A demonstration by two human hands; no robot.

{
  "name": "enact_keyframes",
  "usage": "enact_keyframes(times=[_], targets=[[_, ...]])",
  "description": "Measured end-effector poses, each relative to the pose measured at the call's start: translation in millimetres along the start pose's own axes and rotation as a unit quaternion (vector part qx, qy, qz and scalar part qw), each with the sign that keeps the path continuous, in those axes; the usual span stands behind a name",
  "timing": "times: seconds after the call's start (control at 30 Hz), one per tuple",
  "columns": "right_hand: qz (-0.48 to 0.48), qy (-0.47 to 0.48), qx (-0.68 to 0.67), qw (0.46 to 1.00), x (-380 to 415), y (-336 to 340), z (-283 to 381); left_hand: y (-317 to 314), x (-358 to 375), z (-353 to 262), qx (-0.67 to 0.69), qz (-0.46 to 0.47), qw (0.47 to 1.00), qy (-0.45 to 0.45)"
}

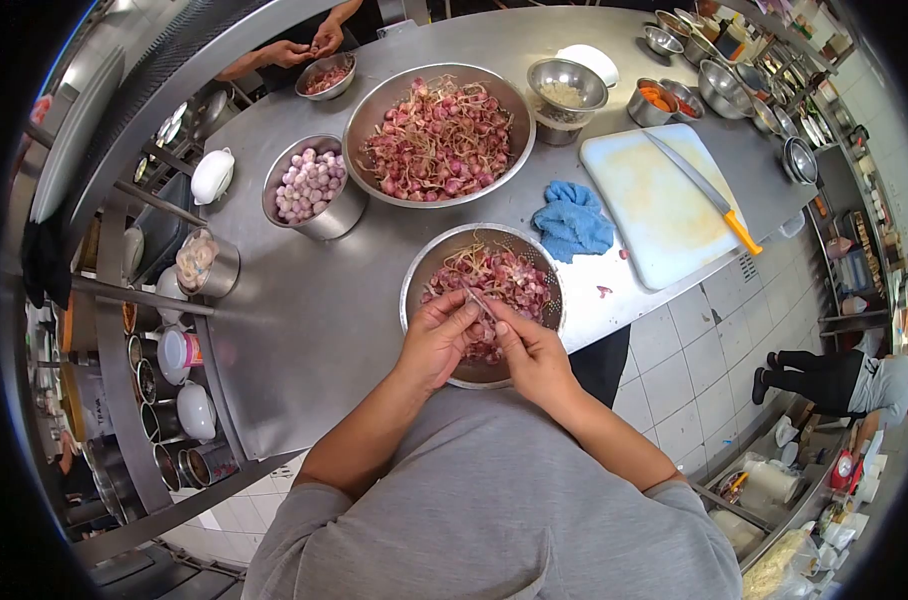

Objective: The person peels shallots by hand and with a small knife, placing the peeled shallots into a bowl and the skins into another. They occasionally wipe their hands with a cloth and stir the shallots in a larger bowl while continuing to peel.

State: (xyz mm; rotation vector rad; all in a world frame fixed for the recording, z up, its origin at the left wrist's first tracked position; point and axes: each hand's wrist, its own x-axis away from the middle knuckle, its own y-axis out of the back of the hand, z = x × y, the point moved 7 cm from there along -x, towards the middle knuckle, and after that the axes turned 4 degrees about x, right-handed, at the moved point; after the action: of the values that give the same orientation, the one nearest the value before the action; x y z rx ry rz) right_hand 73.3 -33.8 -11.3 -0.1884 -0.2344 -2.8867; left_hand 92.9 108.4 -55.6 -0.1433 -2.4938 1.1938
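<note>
Grey shirt [474,500] closest, filling the lower middle of the view. Beyond it, steel worktop [304,330]. Biggest vessel: wide bowl [521,120], heaped with small red onions [444,150], roots attached. White cutting board [639,215] off to the right; long knife [704,185] lying on it, orange handle at the board's right edge. Colander [519,245] between wide bowl and shirt, holding reddish peels [509,275] and stringy roots; both hands over it, hiding part of the contents. Deep pot [334,215] close by the wide bowl's left side, full of peeled onions [311,185]. Crumpled blue cloth [572,220] between colander and board. Far side: small bowl [339,88], reddish contents, another person's hands [292,53] above it. Peel scraps [604,292] near the board.

Grip: left hand [437,340] and right hand [529,355] nearly meeting, fingertips of each pinched on one slim purplish piece [479,303], directly above the colander's peels. Whole onion or skin, cannot tell. Remaining fingers loosely curled.
</note>
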Motion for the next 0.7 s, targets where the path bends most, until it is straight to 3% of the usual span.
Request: enact_keyframes(times=[0.13, 0.23, 0.3, 0.6, 0.7], targets=[[-0.023, 0.042, -0.077, 0.996, -14, 5, -20, -21, 4, -3, -0.011, 0.044, 0.999, 0.011], [-0.011, -0.030, -0.124, 0.992, -13, 6, -22, -22, 3, -7, -0.020, 0.030, 0.999, -0.019], [-0.085, 0.130, 0.038, 0.987, -3, 12, 13, -12, 3, -9, -0.084, -0.012, 0.996, -0.027], [-0.046, 0.111, 0.116, 0.986, 3, 4, 26, -12, 2, -5, -0.029, 0.007, 1.000, -0.005], [-0.040, 0.087, 0.061, 0.994, 1, 1, 23, -4, 1, -3, -0.032, 0.007, 0.999, -0.005]])
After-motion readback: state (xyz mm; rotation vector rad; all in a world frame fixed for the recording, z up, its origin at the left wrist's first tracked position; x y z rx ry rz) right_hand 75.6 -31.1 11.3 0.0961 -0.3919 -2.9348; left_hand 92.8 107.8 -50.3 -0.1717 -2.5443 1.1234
